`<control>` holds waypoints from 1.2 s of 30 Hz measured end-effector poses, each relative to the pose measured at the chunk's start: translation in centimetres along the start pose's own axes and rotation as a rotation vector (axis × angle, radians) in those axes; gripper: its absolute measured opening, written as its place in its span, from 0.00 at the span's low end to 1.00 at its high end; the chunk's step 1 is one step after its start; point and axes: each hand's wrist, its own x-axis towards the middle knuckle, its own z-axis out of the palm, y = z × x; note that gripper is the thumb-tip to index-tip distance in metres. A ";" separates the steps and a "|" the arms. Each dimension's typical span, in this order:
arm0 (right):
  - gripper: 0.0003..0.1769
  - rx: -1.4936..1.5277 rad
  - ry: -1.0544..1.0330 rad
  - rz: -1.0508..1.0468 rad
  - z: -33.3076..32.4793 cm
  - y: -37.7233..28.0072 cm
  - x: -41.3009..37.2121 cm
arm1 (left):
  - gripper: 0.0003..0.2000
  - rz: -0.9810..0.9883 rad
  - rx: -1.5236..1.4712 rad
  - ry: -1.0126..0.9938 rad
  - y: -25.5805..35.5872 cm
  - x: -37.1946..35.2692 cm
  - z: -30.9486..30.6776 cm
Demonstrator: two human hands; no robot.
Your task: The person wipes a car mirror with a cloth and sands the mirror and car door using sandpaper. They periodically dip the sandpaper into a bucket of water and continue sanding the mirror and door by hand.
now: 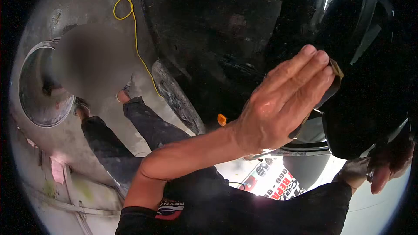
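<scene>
My left hand (283, 100) lies palm down on the wet, dark car body (222, 30). Its fingers are together and point to the upper right. Beneath them is a folded sheet that looks like sandpaper (337, 70), its brownish edge showing past the fingertips; the rest is under the hand. My right hand (389, 165) is in shadow at the far right, close to the body's lower edge. Its thumb stands apart and points down, while the other fingers are dim. I see nothing held in it.
An orange side marker light (221, 119) sits on the body near my left wrist. A worn tyre (176, 95) is beside it. A yellow cable (136, 35) runs over the concrete floor. At the left stands a large round container (26, 93), near two trousered legs (106, 139). A printed sign (278, 182) shows below.
</scene>
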 end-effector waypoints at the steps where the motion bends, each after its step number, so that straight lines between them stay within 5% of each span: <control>1: 0.63 -0.009 -0.001 0.031 0.2 -0.7 0.5 | 0.25 -0.009 -0.008 -0.016 0.0 -0.9 -0.2; 5: 0.64 -0.026 0.008 0.092 0.3 -1.7 1.4 | 0.24 0.035 -0.030 0.059 -1.1 -3.9 1.4; 9: 0.62 -0.031 0.067 -0.044 0.5 -0.3 0.2 | 0.24 0.113 0.068 -0.048 0.3 1.6 -0.1; 15: 0.57 0.008 0.048 -0.177 0.5 -0.1 0.7 | 0.18 0.184 0.191 -0.062 -0.6 -1.7 0.6; 17: 0.54 0.052 0.018 -0.030 0.3 -1.0 0.2 | 0.18 0.197 0.201 -0.058 0.1 1.8 0.2; 21: 0.48 0.077 -0.076 0.598 -3.2 -7.6 -1.5 | 0.22 0.190 0.205 -0.191 0.9 -0.7 -1.0; 24: 0.54 -0.117 -0.184 0.612 -3.8 -7.2 1.1 | 0.20 0.114 0.078 -0.214 2.1 0.4 -1.9; 36: 0.44 -0.056 0.088 0.625 -2.5 -8.2 0.8 | 0.14 -0.220 0.022 -0.409 4.3 6.5 -2.9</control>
